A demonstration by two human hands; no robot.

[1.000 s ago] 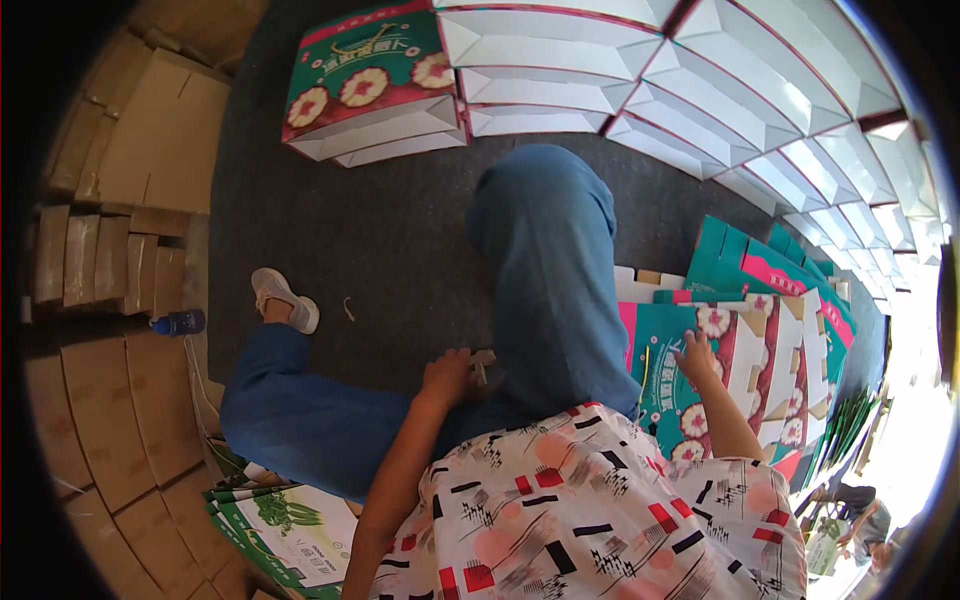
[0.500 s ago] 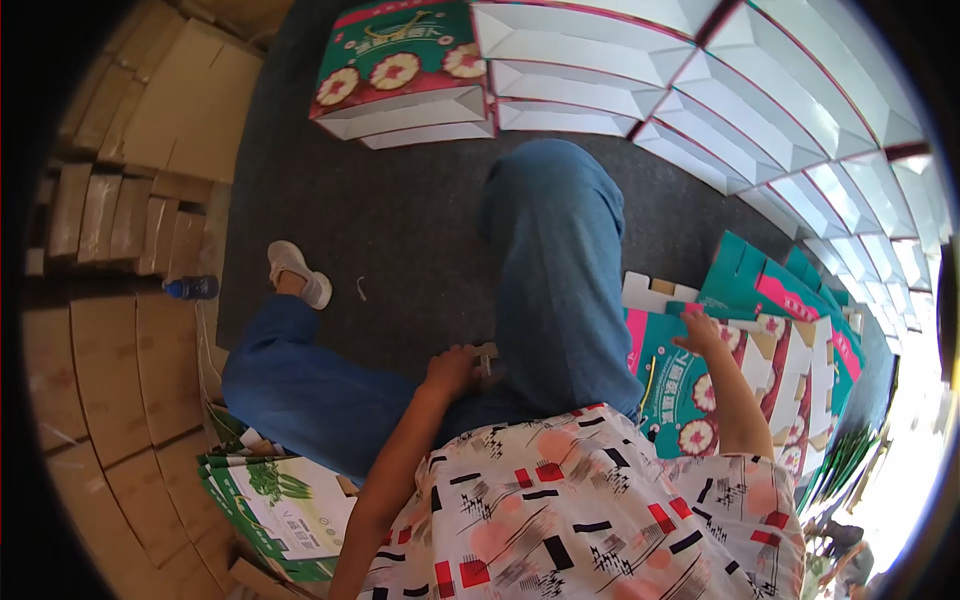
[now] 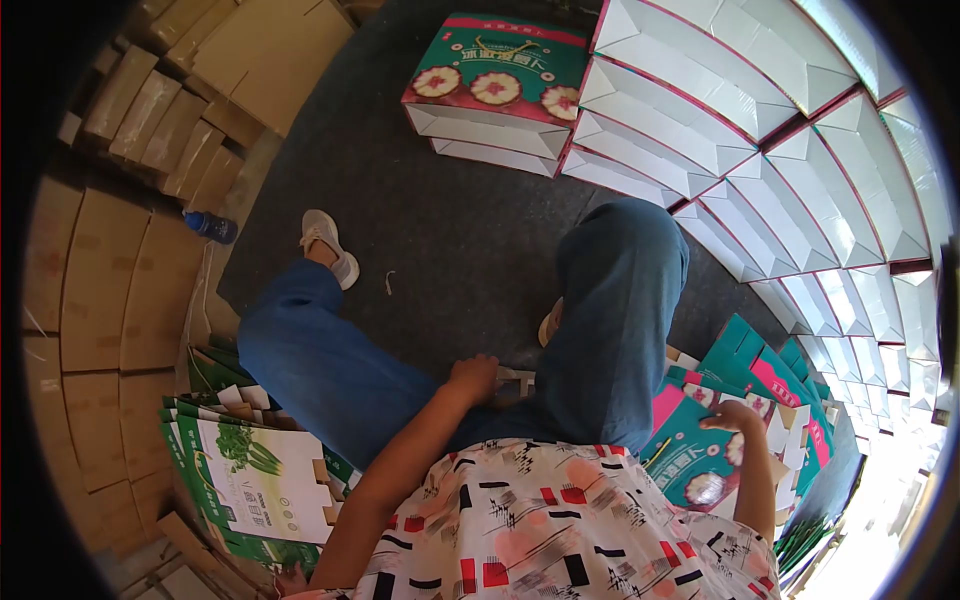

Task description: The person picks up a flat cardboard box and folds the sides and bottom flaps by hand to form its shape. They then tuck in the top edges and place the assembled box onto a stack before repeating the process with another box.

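Observation:
My left hand [image 3: 475, 379] is between my thighs, its fingers curled at the front edge of a light stool [image 3: 517, 382] under me; the fingertips are hidden. To my right, my right hand [image 3: 733, 418] grips the upper part of a flat printed carton [image 3: 682, 455], green and pink with pictures of sliced radish. More flat cartons [image 3: 765, 375] of the same print lie fanned out beneath and beyond it.
Ahead on the dark floor stands a made-up radish gift box [image 3: 495, 85] with a cord handle. Stacked white-sided boxes [image 3: 690, 130] rise at right. Brown cartons [image 3: 95, 280] line the left, with a blue bottle [image 3: 211, 227] beside them. Flat celery-print cartons [image 3: 262, 475] lie at lower left.
My view has turned, so the surroundings sit further right. The top flat carton has shifted and tilted under my right hand. My left hand stays at the stool's edge.

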